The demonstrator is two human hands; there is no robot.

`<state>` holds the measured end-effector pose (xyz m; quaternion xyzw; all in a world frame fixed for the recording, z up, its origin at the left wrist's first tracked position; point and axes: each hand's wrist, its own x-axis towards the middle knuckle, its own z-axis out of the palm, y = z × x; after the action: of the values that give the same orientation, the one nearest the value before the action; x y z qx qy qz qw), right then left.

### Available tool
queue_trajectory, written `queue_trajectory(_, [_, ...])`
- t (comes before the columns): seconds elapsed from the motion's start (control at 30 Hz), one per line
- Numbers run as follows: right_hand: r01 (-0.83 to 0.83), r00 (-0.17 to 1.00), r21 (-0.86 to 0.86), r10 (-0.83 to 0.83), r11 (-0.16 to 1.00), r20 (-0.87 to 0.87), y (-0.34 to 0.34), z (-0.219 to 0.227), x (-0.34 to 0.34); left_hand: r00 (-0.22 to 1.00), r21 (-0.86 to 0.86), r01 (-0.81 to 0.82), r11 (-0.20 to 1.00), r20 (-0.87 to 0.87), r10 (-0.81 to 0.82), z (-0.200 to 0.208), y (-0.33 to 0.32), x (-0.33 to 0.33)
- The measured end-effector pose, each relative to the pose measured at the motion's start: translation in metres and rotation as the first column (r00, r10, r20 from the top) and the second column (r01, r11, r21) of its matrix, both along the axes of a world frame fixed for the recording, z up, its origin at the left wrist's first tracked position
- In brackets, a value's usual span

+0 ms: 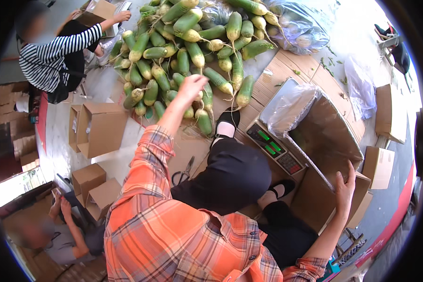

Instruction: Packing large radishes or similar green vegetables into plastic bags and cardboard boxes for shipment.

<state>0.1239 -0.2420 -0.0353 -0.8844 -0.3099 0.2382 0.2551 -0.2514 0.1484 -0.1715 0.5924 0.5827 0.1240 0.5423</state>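
Note:
My left hand [191, 88] reaches over a large heap of green radishes [188, 21], its fingers bent and pressed together. Whatever is between them is hidden; radishes lie right under and around the hand. My right hand [345, 185] is at the near edge of an open cardboard box [336, 141], thumb and fingers stretched apart against it. A clear plastic liner [293, 105] hangs over the box's far left side. The box rests on a digital scale [273, 148] with lit green displays. Little of the box's inside shows.
Scissors [183, 171] lie on cardboard [192, 145] by my left knee. Small boxes [103, 129] stand to the left, more boxes [379, 167] to the right. Bagged radishes [303, 33] lie at the back. A person in a striped top [56, 61] and a person in grey [66, 244] sit left.

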Motion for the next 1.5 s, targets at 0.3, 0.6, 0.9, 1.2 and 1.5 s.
queue_trajectory(0.3, [0.066, 0.998, -0.068, -0.066, 0.995, 0.013, 0.01, 0.0, -0.001, 0.943, -0.132, -0.181, 0.975, -0.306, 0.134, -0.091, 0.063, 0.005])
queue_trajectory(0.6, [0.089, 0.995, -0.07, -0.086, 0.994, 0.045, 0.017, 0.002, -0.005, 0.751, 0.036, 0.14, 0.989, -0.655, -0.083, -0.14, 0.089, 0.012])
queue_trajectory(0.9, [0.08, 0.995, -0.125, -0.073, 0.989, 0.061, 0.013, 0.014, -0.004, 0.766, 0.229, -0.444, 0.866, 0.599, 0.235, -0.008, 0.088, 0.007])
queue_trajectory(1.2, [0.074, 0.995, -0.07, -0.068, 0.995, 0.077, 0.01, 0.007, -0.007, 0.22, 0.168, 0.029, 0.985, 0.961, -0.17, 0.192, -0.011, 0.071])
queue_trajectory(1.5, [0.098, 0.995, -0.052, -0.098, 0.994, 0.004, 0.008, 0.012, -0.008, 0.005, 0.783, 0.483, 0.392, 0.446, -0.895, 0.226, -0.117, 0.243])
